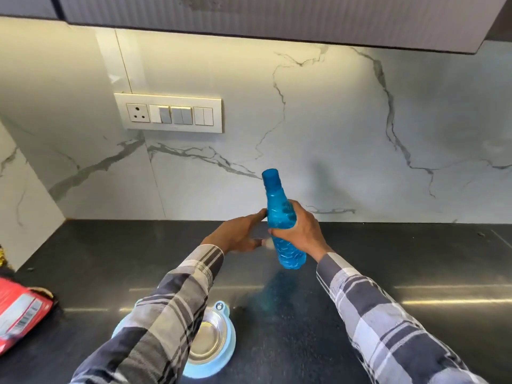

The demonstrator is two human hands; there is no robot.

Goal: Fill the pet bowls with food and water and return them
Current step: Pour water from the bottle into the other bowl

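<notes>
Gripping the blue plastic water bottle round its waist, the right hand holds it above the counter; light, stiff, faceted, probably slippery when wet. The left hand, fingers extended, touches its side. The steel pet bowl waits near the front edge.

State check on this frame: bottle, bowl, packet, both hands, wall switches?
blue bottle: capped, lifted off the counter, tilted
right hand: grips the bottle's middle
left hand: beside the bottle, blurred, grip unclear
steel bowl: upright in its light blue holder, partly hidden by the left sleeve, contents unclear
red packet: lying flat on the counter
switch panel: nothing plugged in
</notes>
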